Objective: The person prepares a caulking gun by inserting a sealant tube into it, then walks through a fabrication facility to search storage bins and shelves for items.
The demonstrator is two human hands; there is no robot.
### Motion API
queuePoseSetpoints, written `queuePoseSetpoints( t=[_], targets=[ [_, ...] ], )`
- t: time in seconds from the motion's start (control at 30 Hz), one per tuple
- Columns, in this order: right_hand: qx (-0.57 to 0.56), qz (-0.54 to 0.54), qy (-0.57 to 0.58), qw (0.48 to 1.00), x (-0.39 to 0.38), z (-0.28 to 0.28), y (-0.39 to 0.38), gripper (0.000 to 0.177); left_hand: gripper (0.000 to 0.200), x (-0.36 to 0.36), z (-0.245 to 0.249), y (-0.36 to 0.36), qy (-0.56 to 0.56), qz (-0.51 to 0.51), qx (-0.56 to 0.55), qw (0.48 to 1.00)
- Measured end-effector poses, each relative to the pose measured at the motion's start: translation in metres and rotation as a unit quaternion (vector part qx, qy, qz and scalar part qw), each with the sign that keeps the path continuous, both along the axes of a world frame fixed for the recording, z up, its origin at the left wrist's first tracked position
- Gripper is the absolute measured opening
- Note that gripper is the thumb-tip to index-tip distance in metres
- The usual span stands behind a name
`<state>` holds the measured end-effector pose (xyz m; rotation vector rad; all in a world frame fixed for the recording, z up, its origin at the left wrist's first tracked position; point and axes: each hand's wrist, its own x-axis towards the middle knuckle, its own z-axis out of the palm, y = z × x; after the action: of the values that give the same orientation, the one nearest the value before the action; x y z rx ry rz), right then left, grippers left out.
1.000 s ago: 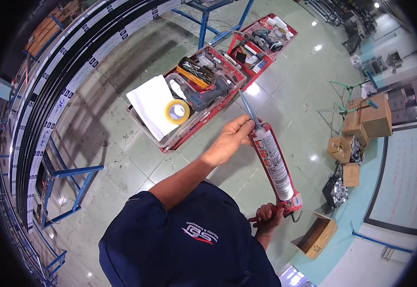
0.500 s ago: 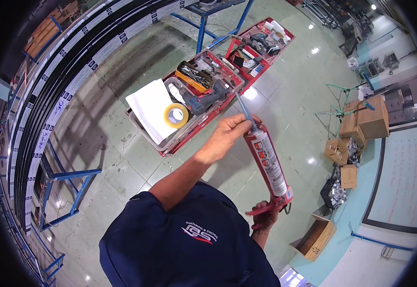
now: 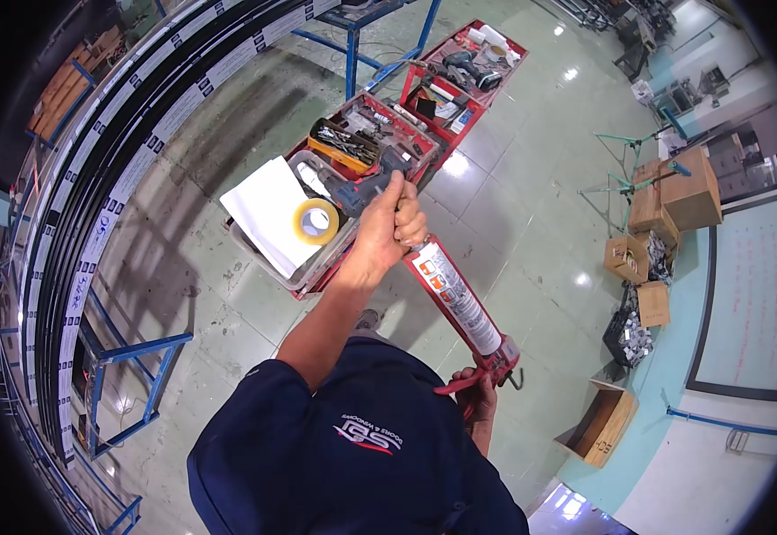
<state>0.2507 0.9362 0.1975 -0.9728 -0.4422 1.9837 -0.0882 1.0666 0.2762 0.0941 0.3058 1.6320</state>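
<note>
A red caulking gun (image 3: 479,332) holds a white sealant cartridge (image 3: 460,300) and lies slantwise in front of my body. My left hand (image 3: 393,221) is closed in a fist round the nozzle at the cartridge's front end, thumb up along it. The fist hides most of the nozzle. My right hand (image 3: 479,398) grips the gun's handle and red trigger at the rear end; its fingers are partly hidden. Beyond my left fist lies a dark cordless drill (image 3: 359,194) in the toolbox.
A red toolbox (image 3: 328,283) carries white paper (image 3: 264,209), a yellow tape roll (image 3: 332,226) and an orange tray of bits (image 3: 346,160). Long wrapped profiles (image 3: 94,227) rest on blue stands (image 3: 143,349) at left. Cardboard boxes (image 3: 694,198) and a wooden box (image 3: 610,430) stand at right.
My left hand has gone from pinching the nozzle's base to a fist wrapped round the nozzle. The caulking gun has swung left and tilted further, with my right hand still on its handle.
</note>
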Motion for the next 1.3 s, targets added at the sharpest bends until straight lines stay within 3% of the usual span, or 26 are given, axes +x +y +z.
queuePoseSetpoints(
  t=[0.03,0.13,0.2,0.23,0.37,0.5,0.6,0.7,0.77,0.87,0.93,0.97,1.07,1.23,1.3],
  targets=[
    [0.041,-0.001,-0.008,0.999,0.002,-0.001,0.003,0.052,0.037,-0.001,-0.001,0.001,-0.001,0.015,-0.021,1.000],
    [0.193,0.003,-0.159,0.968,-0.006,0.037,0.015,0.041,0.037,-0.004,-0.006,0.006,-0.005,0.048,-0.092,0.995],
    [0.228,-0.014,-0.259,0.938,-0.008,0.061,0.020,0.043,0.037,-0.007,-0.017,0.009,-0.006,0.050,-0.108,0.993],
    [0.225,-0.019,-0.236,0.945,-0.005,0.069,0.023,0.042,0.032,-0.008,-0.024,0.008,-0.040,0.003,-0.035,0.999],
    [0.161,-0.048,-0.090,0.982,0.022,0.073,0.038,0.044,0.033,0.007,0.027,-0.015,0.197,-0.005,0.076,0.978],
    [0.107,-0.044,-0.003,0.993,0.034,0.055,0.043,0.043,0.029,0.002,0.036,-0.018,0.372,0.032,0.128,0.919],
    [0.135,-0.028,-0.031,0.990,0.024,0.053,0.042,0.041,0.027,0.004,0.036,-0.013,0.327,0.061,0.087,0.939],
    [0.208,-0.036,-0.086,0.974,0.010,0.067,0.047,0.042,0.020,0.005,0.039,-0.011,0.368,0.132,-0.032,0.920],
    [0.239,-0.037,-0.132,0.961,0.004,0.079,0.048,0.043,0.018,-0.004,0.039,-0.009,0.315,0.117,-0.011,0.942],
    [0.229,-0.015,-0.093,0.969,0.009,0.075,0.057,0.044,0.015,-0.007,0.052,-0.015,0.253,0.078,0.072,0.962],
    [0.174,-0.009,-0.036,0.984,0.022,0.049,0.063,0.047,0.015,-0.011,0.060,-0.024,0.209,0.033,0.143,0.967],
    [0.144,-0.003,-0.018,0.989,0.024,0.043,0.063,0.047,0.020,-0.017,0.059,-0.023,0.245,0.020,0.186,0.951],
    [0.124,-0.002,0.021,0.992,0.018,0.028,0.062,0.048,0.021,-0.021,0.066,-0.027,0.403,0.073,0.128,0.903],
    [0.177,-0.021,0.012,0.984,-0.002,0.036,0.064,0.046,0.015,-0.019,0.073,-0.027,0.399,0.105,0.004,0.911],
    [0.169,-0.015,0.012,0.985,0.000,0.036,0.066,0.046,0.017,-0.024,0.070,-0.024,0.343,0.084,0.087,0.932]
  ],
)
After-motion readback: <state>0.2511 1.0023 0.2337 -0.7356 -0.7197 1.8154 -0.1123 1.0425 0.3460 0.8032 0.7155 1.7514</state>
